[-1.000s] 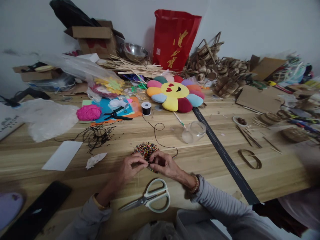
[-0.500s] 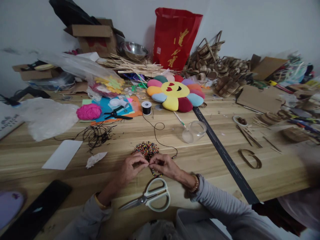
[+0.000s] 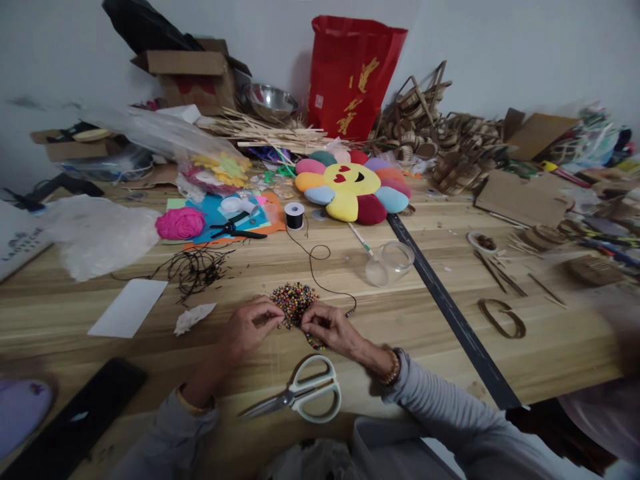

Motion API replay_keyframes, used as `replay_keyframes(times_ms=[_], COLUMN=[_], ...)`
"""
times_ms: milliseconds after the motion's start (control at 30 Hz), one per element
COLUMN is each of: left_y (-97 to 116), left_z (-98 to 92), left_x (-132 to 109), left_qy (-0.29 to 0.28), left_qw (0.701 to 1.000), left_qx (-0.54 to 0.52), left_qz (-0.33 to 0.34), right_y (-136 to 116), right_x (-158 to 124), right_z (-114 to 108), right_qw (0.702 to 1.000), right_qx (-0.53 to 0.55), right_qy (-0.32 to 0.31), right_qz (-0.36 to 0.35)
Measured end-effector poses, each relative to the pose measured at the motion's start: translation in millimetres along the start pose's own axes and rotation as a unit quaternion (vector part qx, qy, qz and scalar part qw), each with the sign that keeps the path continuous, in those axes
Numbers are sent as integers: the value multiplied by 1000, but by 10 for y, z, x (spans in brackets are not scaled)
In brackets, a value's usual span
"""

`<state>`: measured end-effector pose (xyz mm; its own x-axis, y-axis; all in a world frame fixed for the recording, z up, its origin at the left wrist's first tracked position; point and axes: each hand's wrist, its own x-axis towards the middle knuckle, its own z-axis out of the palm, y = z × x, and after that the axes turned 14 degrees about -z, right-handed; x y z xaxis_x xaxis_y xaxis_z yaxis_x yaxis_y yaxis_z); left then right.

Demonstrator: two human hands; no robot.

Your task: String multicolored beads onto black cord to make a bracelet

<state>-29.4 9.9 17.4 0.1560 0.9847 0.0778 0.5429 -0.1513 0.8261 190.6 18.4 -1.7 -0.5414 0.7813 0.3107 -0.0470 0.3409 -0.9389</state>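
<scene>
Lower centre of frame: left hand (image 3: 249,327) pinched beside bead pile (image 3: 294,300), any bead held unclear; right hand (image 3: 330,328) pinches beaded cord (image 3: 315,343); best keep tip steady, exposed

A wood-grain tabletop (image 3: 400,317) carries a loose pile of multicoloured beads (image 3: 295,299), with white-handled scissors (image 3: 287,400) nearer the front edge. Left of the pile lie a crumpled tissue (image 3: 194,319), a white sheet (image 3: 129,308) and a tangle of black cord (image 3: 196,272). Behind the beads stands a black-cord spool (image 3: 295,218); to the right, a black strip (image 3: 449,307) runs diagonally past a clear round container (image 3: 397,259).
</scene>
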Motion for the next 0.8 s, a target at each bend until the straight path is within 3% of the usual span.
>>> replay_keyframes(times_ms=[167, 333, 633, 800], left_y=[-39, -104, -139, -111], left_z=[-1, 108, 208, 226], left_x=[-12, -61, -116, -81], left_qy=[-69, -98, -90, -63], left_qw=[992, 977, 966, 983], left_qx=[101, 172, 220, 148], left_qz=[39, 78, 106, 92], right_y=[13, 16, 47, 39], right_x=[7, 16, 9, 5], right_z=[15, 6, 21, 21], right_qw=[999, 997, 997, 997], right_qx=[39, 60, 69, 72], right_qy=[-3, 1, 2, -4], right_qz=[21, 39, 40, 38])
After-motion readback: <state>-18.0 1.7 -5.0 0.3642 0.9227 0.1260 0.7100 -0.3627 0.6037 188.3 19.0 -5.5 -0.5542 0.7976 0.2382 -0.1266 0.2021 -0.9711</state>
